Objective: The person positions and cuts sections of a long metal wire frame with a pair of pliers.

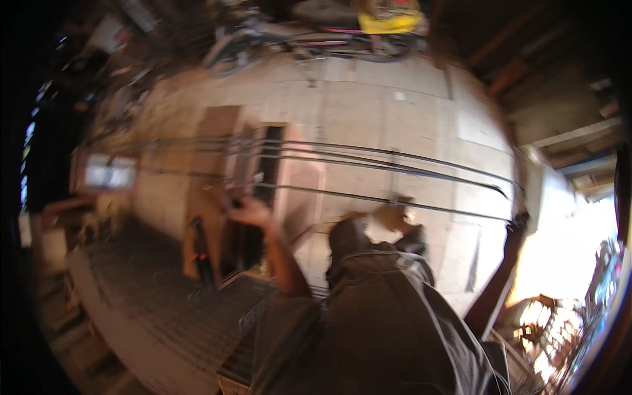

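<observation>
Several long, thin dark metal rods [368, 159] run side by side across the view, above the floor and in front of my body. My left hand [250, 210] is closed at the lower rod, beside the brown box-like pieces; motion smears its fingertips. Out at the far right, my right hand [518, 222] is closed on the rods near their right ends, with the arm stretched out. One rod appears bent over at that end. Beneath the left part of the rods stands an upright brown wooden box or panel [214, 141], with a paler panel [303, 174] beside it.
A pale, slab-like floor [368, 105] spreads ahead. A bicycle or similar frame [289, 43] and a yellow item [392, 23] lie at the far side. A dark ribbed surface [151, 283] is at left. Tangled material [546, 336] sits in bright light at lower right.
</observation>
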`<act>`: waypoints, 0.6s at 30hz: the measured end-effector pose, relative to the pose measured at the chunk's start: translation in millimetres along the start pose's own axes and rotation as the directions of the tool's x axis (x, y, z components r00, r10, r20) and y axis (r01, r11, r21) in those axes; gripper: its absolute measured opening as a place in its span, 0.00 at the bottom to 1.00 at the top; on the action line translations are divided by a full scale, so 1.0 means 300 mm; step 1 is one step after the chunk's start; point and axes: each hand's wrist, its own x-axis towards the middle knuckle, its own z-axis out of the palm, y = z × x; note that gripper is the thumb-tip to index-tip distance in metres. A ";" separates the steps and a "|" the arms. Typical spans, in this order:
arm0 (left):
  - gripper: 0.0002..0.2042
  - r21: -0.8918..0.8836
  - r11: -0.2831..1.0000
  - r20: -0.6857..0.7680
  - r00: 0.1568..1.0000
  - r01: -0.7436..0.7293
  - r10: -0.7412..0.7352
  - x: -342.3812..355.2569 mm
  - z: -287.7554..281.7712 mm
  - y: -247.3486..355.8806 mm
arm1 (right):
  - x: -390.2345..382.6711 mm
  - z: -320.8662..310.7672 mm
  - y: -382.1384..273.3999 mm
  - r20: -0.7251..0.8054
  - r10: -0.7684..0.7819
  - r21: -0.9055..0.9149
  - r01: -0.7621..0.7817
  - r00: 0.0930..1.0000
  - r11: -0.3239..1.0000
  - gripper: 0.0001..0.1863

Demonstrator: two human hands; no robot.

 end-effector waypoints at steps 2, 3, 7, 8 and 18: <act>0.13 0.001 1.000 -0.019 1.000 0.022 -0.022 -0.001 -0.051 -0.049 | -0.048 0.181 -0.103 0.032 0.018 0.043 -0.019 0.999 0.999 0.21; 0.13 0.000 0.995 -0.004 0.995 0.100 -0.100 0.004 -0.057 -0.037 | -0.066 0.223 -0.135 0.046 0.017 0.068 -0.020 0.999 0.997 0.22; 0.14 -0.028 0.980 -0.001 0.981 0.196 -0.196 0.000 -0.014 0.070 | -0.092 0.208 -0.175 0.211 0.117 0.373 -0.191 0.970 0.908 0.30; 0.15 -0.013 0.977 0.000 0.977 0.213 -0.213 -0.007 0.000 0.082 | -0.097 0.187 -0.166 0.238 0.105 0.432 -0.203 0.965 0.879 0.32; 0.20 0.012 0.977 -0.006 0.978 0.211 -0.211 -0.004 0.003 0.119 | -0.171 0.347 -0.275 -0.064 0.262 0.222 -0.242 0.963 0.945 0.27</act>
